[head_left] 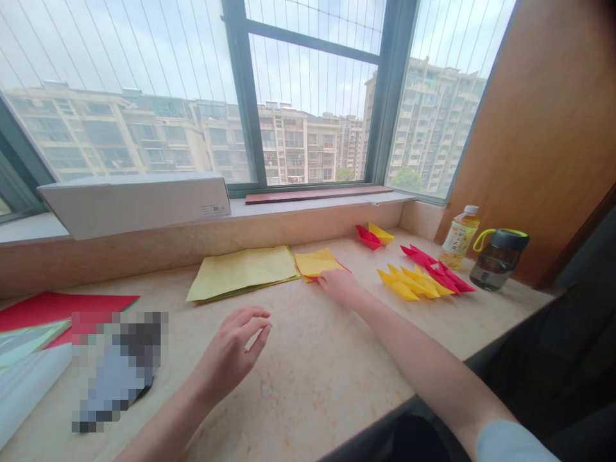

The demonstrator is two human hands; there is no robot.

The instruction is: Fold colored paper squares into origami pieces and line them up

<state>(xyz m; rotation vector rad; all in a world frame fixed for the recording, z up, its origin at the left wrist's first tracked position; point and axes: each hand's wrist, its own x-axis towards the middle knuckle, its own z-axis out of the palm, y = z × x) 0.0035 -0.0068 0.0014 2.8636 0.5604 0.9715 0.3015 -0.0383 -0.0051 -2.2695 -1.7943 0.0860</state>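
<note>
Fingers of the right hand [332,280] lie together on a folded yellow paper [315,262], with a strip of red paper [342,265] showing at its edge. They seem to press down from above, which would keep the light sheets from sliding on the polished surface. Whether the thumb pinches anything cannot be told from this view. The folded paper sits near the middle of a beige marble windowsill counter [293,391], right beside a flat stack of pale yellow paper [243,273].

The left hand [231,346] is nearer the person, its fingers curved and spread apart, holding nothing. It appears to hover over the counter, though its exact height cannot be judged.

To the right, yellow and red paper boats [414,276] overlap in a loose cluster, and a red boat [368,237] and a yellow boat [381,233] sit together near the back wall. Keeping them there seems to leave the working space in front of the person open. Farther along, a tea bottle [459,237] and a drinks flask with a green handle [498,260] stand in the corner, apparently away from the paper. At far left lie red sheets [62,311] and a pixelated object [115,369], with a white box [135,205] on the ledge behind.
</note>
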